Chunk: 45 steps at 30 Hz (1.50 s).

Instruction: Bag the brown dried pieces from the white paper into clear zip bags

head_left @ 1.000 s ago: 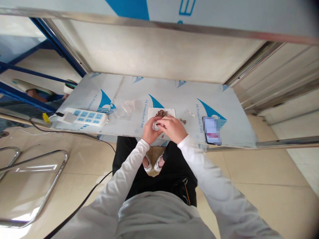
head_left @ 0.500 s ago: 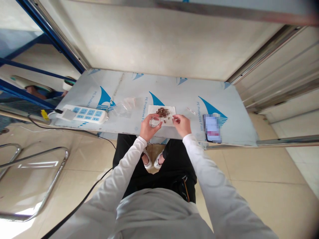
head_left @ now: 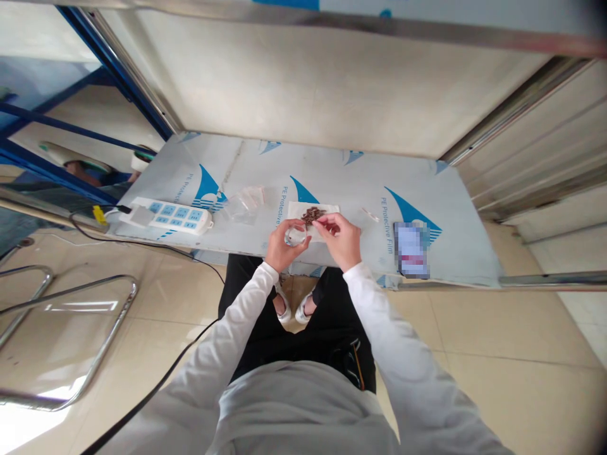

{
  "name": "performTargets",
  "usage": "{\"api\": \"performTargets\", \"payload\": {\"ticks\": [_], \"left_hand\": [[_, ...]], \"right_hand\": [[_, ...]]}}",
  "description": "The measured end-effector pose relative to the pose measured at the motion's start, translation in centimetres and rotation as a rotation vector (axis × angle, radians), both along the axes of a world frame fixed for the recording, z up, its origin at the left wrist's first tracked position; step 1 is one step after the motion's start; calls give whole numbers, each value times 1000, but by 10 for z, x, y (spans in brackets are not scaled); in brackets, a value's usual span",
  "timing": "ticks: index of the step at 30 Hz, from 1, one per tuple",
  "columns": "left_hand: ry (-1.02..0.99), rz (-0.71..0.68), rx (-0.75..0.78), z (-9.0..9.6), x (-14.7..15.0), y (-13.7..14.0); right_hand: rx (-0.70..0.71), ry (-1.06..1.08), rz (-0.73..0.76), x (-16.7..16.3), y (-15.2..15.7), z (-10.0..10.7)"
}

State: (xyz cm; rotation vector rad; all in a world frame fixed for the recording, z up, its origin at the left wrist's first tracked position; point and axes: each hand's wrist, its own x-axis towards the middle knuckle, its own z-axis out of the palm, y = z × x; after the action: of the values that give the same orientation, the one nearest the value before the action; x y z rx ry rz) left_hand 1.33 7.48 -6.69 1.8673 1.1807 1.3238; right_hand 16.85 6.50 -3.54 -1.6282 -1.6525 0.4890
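Note:
My left hand [head_left: 281, 248] is curled around a small round clear container [head_left: 296, 236], held at the table's near edge. A heap of small brown cylinder-like pieces [head_left: 312, 215] lies on a white sheet [head_left: 296, 207] just beyond it. Over the sheet's right part, my right hand [head_left: 342, 239] has its thumb and forefinger pinched together beside the heap, close to the container. Whatever is between those fingertips is too small to make out. The hand covers part of the sheet.
A white power strip [head_left: 202, 221] and clear plastic bags [head_left: 244, 205] lie to the left on the film-covered table [head_left: 317, 167]. On the right are a thin whitish strip [head_left: 370, 215] and a phone [head_left: 411, 249]. A black cable [head_left: 137, 242] hangs off the left edge.
My right hand has moved left, from the sheet's right edge to the heap and nearer the container. My left hand keeps the container. The whole view has shifted slightly.

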Motion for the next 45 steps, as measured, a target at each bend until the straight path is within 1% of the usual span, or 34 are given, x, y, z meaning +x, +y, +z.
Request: {"api": "performTargets", "payload": {"ticks": [2,4,5,7,9,11,13,15,17,18,19,21,24,29,32,35,37,38,39,41,42,43,44,45], "left_hand": [[-6,-19,5,0,3,1],[-12,-39,0,1,8,1],[-16,-50,-5,2,10,2],[-33,-59,-17,3,14,2],[-48,-69,-30,5,16,2],[-48,-89,-36,7,15,2],[-71,-140,-80,8,10,1],[-196,-206,-222,8,3,-1],[-384,-240,-450,8,-5,-4],[-461,-235,-553,9,-9,-5],[-512,-220,-629,10,-11,-6],[-544,-186,-693,13,-14,-9],[-542,-169,-682,17,-14,-10],[-535,-181,-605,19,-14,-9],[-531,-204,-589,25,-11,-5],[-471,-236,-568,33,-3,1],[-437,-206,-529,35,3,5],[-436,-168,-503,34,5,7],[-447,-122,-478,33,5,8],[-484,-47,-450,27,4,9],[-499,-24,-449,23,2,9],[-511,-11,-452,19,0,8],[-519,-3,-457,16,-3,8],[-524,2,-459,13,-5,7]], "right_hand": [[125,22,136,-5,-8,21],[133,-96,265,-9,-10,35],[118,-164,303,-10,-9,39],[74,-246,330,-8,-7,42],[27,-243,369,-3,-5,41],[-18,-185,421,5,-4,39],[-60,-62,427,14,-3,38],[-103,124,384,23,-1,37],[-154,290,364,32,2,38],[-181,343,369,35,3,38],[-205,380,378,39,5,39],[-238,421,383,44,7,39],[-251,445,366,51,10,37],[-255,463,380,57,10,36],[-278,456,436,53,8,41],[-322,411,524,45,6,46],[-307,384,546,43,8,42],[-262,375,502,44,10,37],[-203,351,402,46,12,29],[-135,181,120,51,19,6],[-144,60,1,53,23,-7],[-178,-60,-72,55,25,-21],[-223,-159,-97,55,28,-33],[-261,-222,-87,55,29,-43]]}}
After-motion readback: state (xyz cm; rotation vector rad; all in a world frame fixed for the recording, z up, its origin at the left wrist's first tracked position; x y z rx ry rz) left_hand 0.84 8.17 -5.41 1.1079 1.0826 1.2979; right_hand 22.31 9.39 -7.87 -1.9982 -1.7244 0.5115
